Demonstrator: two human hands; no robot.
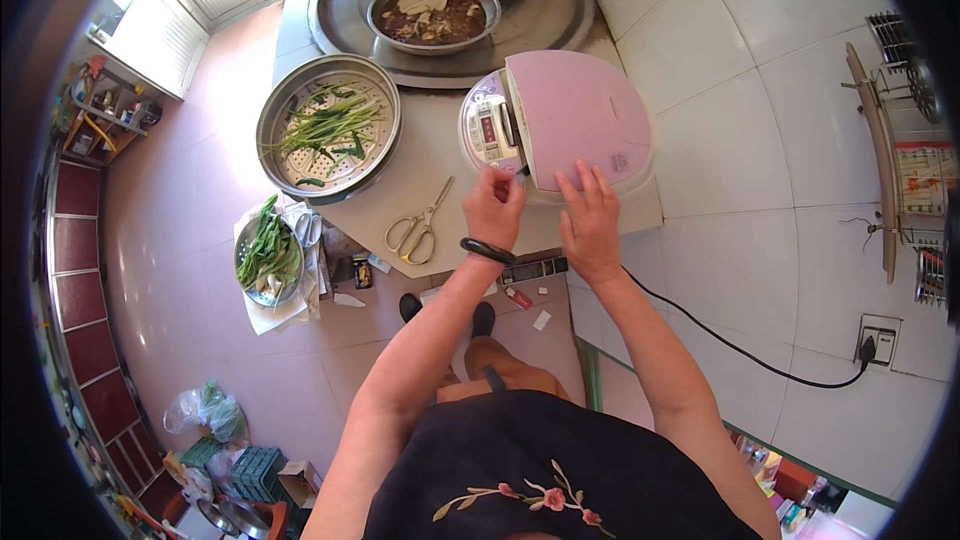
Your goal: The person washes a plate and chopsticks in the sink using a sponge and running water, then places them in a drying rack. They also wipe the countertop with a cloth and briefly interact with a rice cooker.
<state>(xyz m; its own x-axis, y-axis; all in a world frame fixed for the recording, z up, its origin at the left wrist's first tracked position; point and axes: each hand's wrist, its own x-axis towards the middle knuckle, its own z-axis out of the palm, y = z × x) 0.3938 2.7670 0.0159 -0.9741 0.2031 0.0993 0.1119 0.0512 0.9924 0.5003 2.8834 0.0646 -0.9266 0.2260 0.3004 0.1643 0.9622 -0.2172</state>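
Observation:
A pink and white electric rice cooker [577, 120] stands before me, its control panel [487, 131] with a lit red display on the left. My left hand [495, 202], a dark bangle at its wrist, has curled fingers by the panel's near end. Something small and dark shows beside its fingertips; whether the hand grips it is unclear. The fingers of my right hand [591, 221] are apart, their tips on the near edge of the pink lid. Gold-handled scissors [417, 229] lie on the counter left of my left hand, blades closed.
A steamer pot [262, 131] holds cut greens. Behind it, a large metal tray [337, 22] bears a bowl of brown stewed food [442, 22]. A colander of leafy vegetables [268, 259] sits lower left. The black power cord [720, 341] runs to a wall socket [879, 341].

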